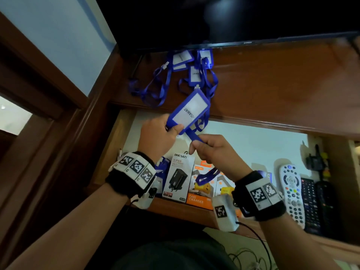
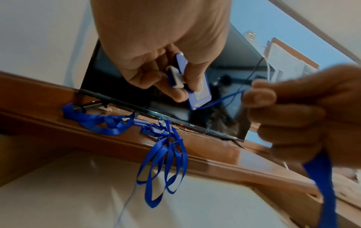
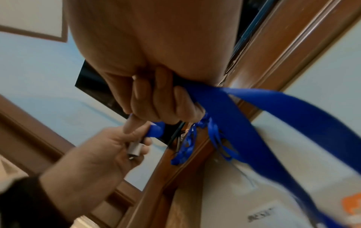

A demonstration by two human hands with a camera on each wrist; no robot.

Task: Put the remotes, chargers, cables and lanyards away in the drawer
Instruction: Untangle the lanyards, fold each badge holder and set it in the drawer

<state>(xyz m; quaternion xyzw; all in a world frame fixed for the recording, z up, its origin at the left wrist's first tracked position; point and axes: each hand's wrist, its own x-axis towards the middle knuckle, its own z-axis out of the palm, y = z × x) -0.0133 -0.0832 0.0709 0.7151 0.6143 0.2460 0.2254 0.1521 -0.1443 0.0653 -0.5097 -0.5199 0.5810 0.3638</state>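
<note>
- two hands work one lanyard above the open drawer point(image 1: 253, 145); the left hand point(image 1: 155, 137) pinches the lower corner of the blue badge holder point(image 1: 190, 112), thumb on its face; the right hand point(image 1: 212, 151) is clenched round the blue strap point(image 1: 194, 135) just below the holder.
- in the left wrist view the holder's white clip point(image 2: 175, 77) sits between the left fingers point(image 2: 175, 94); in the right wrist view the strap runs out of the fist and trails down toward the drawer.
- several more lanyards point(image 1: 175, 75) lie tangled on the worktop point(image 1: 282, 78) under the television point(image 1: 233, 20); some of their loops hang over the worktop's front edge.
- already in the drawer: boxed chargers point(image 1: 179, 178) along the front, remotes point(image 1: 292, 193) at the right.
- risk, as a judgement: the held strap passes close to the hanging loops; if it is caught among them, lowering it could drag the pile off the worktop.
- risk: the loose tail could fall across the charger boxes or over the drawer's front wall, and so jam when the drawer is shut; gathering the strap first would avoid this.
- risk: a corner pinch is slight; a tug on the strap could twist the holder free.
</note>
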